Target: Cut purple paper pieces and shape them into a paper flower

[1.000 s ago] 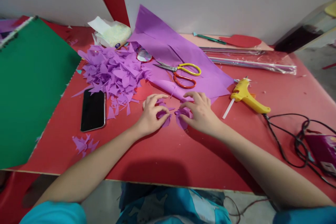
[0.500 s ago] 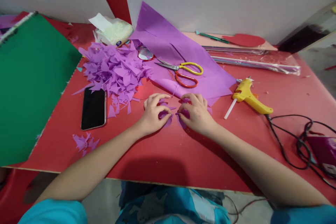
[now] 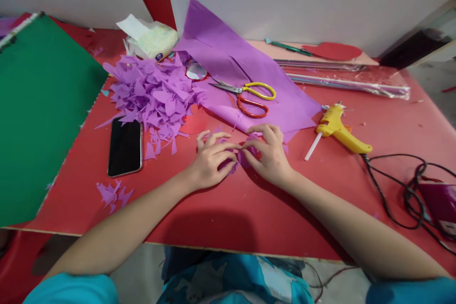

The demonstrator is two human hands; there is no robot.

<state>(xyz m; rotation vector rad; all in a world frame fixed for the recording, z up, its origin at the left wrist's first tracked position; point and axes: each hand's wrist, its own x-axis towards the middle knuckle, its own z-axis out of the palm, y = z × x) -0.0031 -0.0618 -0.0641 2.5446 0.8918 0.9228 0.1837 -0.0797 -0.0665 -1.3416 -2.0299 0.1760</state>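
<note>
My left hand (image 3: 215,161) rests low over the table, fingers bent, with purple paper (image 3: 234,168) at its thumb and fingertips. Opposite it, my right hand (image 3: 269,157) pinches a purple paper piece (image 3: 245,157) between thumb and fingers. The fingertips of both hands meet or nearly meet, and much of the paper is hidden under them. Just beyond the hands, scissors (image 3: 237,90) with one yellow and one red handle lie partly spread on a large purple sheet (image 3: 285,99). A heap of cut purple paper pieces (image 3: 153,90) sits to the left.
A black-screened phone (image 3: 124,147) and a few loose purple scraps (image 3: 113,194) lie left of my hands. A green board (image 3: 42,123) covers the far left. On the right are a yellow glue gun (image 3: 342,130) and its black cable (image 3: 392,156). A tissue pack (image 3: 151,40) stands behind the heap.
My fingertips have come together from a small gap. My left fingers have straightened towards the right hand, and the paper between the hands has shifted. The view has moved slightly.
</note>
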